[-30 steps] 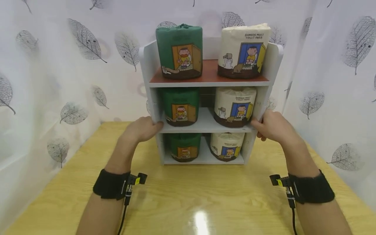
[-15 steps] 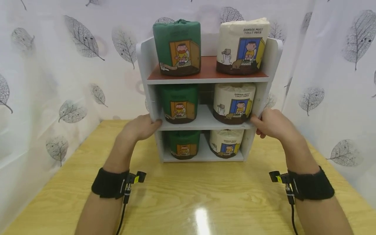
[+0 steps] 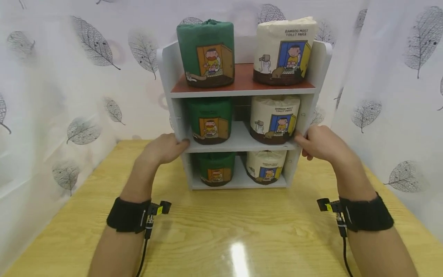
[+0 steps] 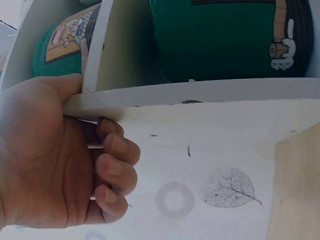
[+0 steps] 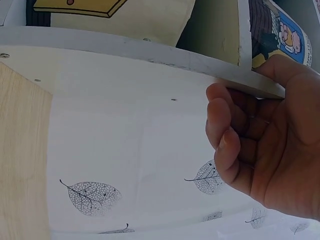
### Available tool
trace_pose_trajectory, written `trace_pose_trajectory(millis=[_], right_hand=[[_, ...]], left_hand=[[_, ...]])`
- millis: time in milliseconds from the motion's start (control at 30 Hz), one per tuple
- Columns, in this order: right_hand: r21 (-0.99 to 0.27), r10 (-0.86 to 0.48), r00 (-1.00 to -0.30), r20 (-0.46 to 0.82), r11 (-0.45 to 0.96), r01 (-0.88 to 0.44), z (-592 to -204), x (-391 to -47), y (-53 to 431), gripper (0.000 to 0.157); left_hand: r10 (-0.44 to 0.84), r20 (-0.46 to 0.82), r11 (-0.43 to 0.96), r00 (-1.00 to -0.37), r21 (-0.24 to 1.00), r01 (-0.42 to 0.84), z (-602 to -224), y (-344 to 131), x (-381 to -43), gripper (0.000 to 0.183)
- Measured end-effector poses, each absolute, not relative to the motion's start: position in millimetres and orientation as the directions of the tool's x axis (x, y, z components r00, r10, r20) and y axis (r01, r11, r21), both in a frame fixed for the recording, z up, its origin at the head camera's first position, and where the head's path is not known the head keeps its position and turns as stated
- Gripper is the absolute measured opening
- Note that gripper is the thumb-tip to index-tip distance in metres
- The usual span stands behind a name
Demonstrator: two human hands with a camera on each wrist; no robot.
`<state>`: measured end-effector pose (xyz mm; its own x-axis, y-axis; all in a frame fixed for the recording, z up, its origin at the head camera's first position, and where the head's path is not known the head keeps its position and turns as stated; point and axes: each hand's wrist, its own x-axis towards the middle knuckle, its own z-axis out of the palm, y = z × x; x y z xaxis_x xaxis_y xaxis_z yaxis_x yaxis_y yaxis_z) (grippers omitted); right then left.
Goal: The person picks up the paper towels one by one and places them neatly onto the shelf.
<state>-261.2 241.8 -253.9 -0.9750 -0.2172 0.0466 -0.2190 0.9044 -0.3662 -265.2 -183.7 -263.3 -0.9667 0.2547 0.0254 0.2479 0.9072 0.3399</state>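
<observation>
A white three-tier shelf (image 3: 242, 92) stands on the wooden table, its top board red. Wrapped toilet paper rolls fill two columns: the left ones green, like the top green roll (image 3: 207, 54), the right ones cream, like the top cream roll (image 3: 283, 52). My left hand (image 3: 164, 148) grips the left side panel at middle-board height. In the left wrist view its thumb lies over the panel's front edge, fingers curled behind. My right hand (image 3: 320, 142) grips the right side panel at the same height. The right wrist view shows its thumb inside the edge and curled fingers outside.
The wooden table (image 3: 221, 231) extends in front of the shelf and to both sides. White curtains (image 3: 104, 100) with leaf prints hang behind and at the sides. Black straps with small cameras and cables circle both wrists.
The whole head view, shelf, hands and curtain alike, has shifted slightly upward in the picture. Both hands keep their hold on the side panels, and the rolls stay in place.
</observation>
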Motion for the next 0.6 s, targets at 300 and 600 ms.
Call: trace_pose_trajectory(millis=[300, 600], right_hand=[[-0.339, -0.295, -0.955, 0.035, 0.895, -0.289, -256, -256, 249, 0.057], [-0.280, -0.439, -0.888, 0.140, 0.842, -0.461, -289, -249, 269, 0.050]], left_hand=[[0.338, 0.033, 0.864, -0.941, 0.385, 0.324, -264, -191, -266, 0.066], [0.479, 0.335, 0.747, -0.811, 0.330, 0.578, -296, -209, -261, 0.089]])
